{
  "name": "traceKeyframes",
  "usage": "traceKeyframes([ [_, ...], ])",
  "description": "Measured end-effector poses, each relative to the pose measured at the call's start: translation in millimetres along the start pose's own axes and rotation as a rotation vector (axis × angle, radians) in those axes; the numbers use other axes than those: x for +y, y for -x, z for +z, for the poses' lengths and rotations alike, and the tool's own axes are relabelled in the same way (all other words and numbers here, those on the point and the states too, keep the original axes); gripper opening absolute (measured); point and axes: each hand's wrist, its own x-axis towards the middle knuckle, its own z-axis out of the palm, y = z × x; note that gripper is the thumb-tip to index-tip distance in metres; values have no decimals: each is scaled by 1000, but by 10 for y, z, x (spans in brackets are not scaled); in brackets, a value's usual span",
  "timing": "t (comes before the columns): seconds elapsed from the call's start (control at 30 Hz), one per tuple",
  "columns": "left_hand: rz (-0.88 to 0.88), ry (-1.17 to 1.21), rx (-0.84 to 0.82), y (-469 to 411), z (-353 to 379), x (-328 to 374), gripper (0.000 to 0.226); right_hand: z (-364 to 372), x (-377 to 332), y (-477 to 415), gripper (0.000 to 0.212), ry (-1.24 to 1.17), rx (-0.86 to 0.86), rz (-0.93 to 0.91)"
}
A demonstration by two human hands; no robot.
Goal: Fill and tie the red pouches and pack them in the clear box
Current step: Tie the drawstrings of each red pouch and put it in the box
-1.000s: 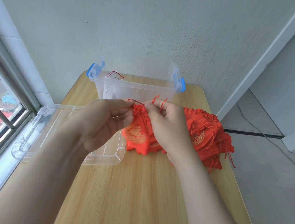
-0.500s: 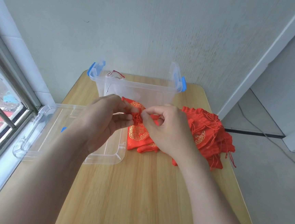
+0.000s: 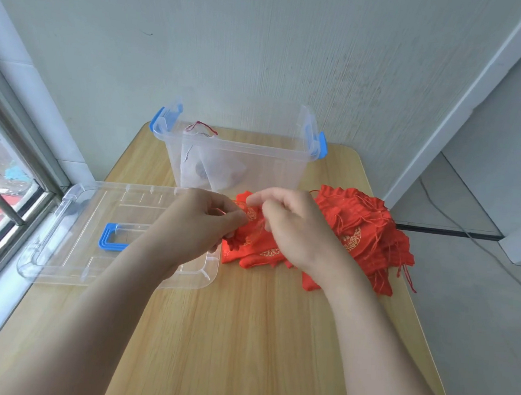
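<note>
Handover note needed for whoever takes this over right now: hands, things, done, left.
Left hand pinches the red pouch.
Right hand pinches the same pouch from the other side.
The pile of pouches lies on the table, right of the hands; the box stands open behind, its lid to the left.
Done: no red pouch visible in the box, only pale bags.
Left: tie this one, pack it, then the pile.
</note>
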Motion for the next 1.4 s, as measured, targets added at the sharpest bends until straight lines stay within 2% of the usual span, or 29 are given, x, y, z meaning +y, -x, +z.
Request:
traceKeyframes([
  [0.1,57,-86,-72,36,16,45,23,-16,-36,-30,40,-293,-34,46],
  [0.17,99,-136,-102,51,23,74,18,-12,-28,-36,44,-346,-32,51],
  [0.33,157,-191,-142,83,35,116,17,-25,-12,-13,36,-318,-26,17],
  [0.47,137,-95,-104,74,9,126,21,-53,14,-11,32,-290,32,-74],
  [0.67,30,68,-74,46,-24,132,26,12,36,-35,58,-167,81,-93],
  [0.77,-26,99,-37,30,-33,121,26,48,-30,-9,66,25,36,-117],
  [0.87,-80,94,17,16,-32,102,26,113,-93,49,49,187,-39,-170],
  [0.97,-89,114,33,15,-40,100,23,174,-110,70,38,217,-59,-226],
  [1.1,-89,117,42,21,-73,102,20,205,-70,68,25,244,-5,-313],
  [1.4,-88,66,-5,59,-151,163,21,225,0,-14,9,369,181,-476],
])
